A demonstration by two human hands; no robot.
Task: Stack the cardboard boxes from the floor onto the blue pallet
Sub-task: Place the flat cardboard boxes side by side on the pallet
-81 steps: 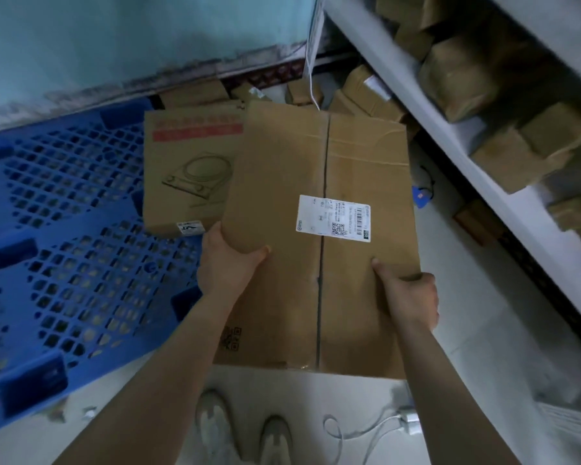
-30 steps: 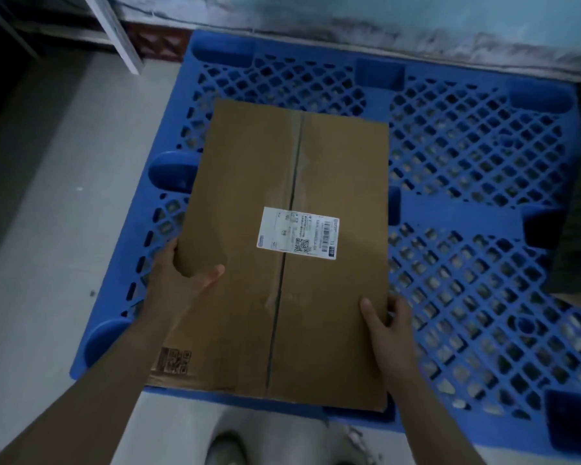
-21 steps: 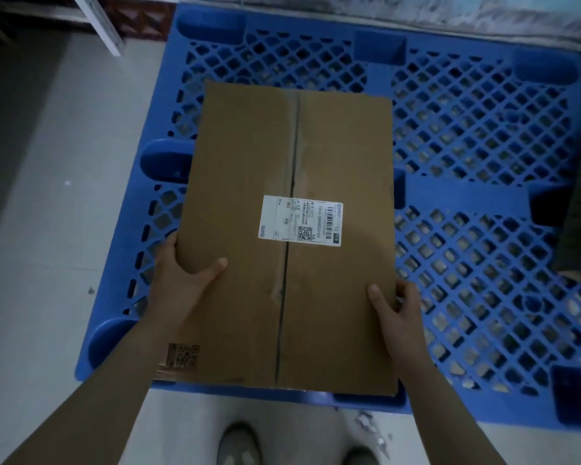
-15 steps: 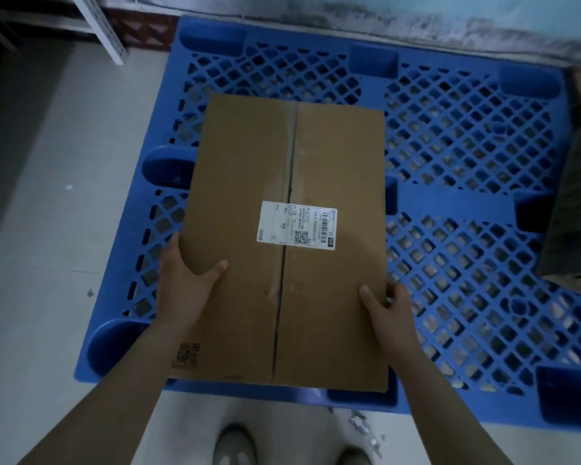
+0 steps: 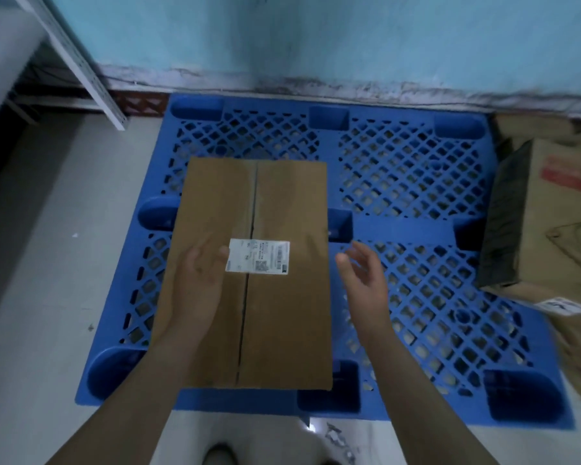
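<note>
Nearest to us, at the bottom edge, we pick up the toe of a shoe [image 5: 220, 454] on the pale floor [image 5: 47, 270], with a scatter of small debris [image 5: 338, 437] just to its right. Both forearms reach up and forward from there. The left hand [image 5: 198, 278] is over the cardboard box [image 5: 282, 323], fingers [image 5: 202, 253] loosely spread and gripping nothing; the blur won't let us say whether they touch the top. The right hand [image 5: 364, 280] hangs just off the box's right edge above the lattice, its fingers [image 5: 361, 253] relaxed and apart, holding nothing.

The box lies flat on the left half of the blue pallet [image 5: 416, 203], long side running away from us, centre seam up, and a white shipping label [image 5: 258, 260] sits across that seam. Its near edge sits close to the pallet's front edge.

Off to the right, a second cardboard box [image 5: 550, 236] with a red strip and a line drawing overlaps the pallet's right edge. Beyond, the pallet meets a scuffed turquoise wall [image 5: 316, 35], and a grey slotted shelf upright [image 5: 81, 68] slants down at far left.
</note>
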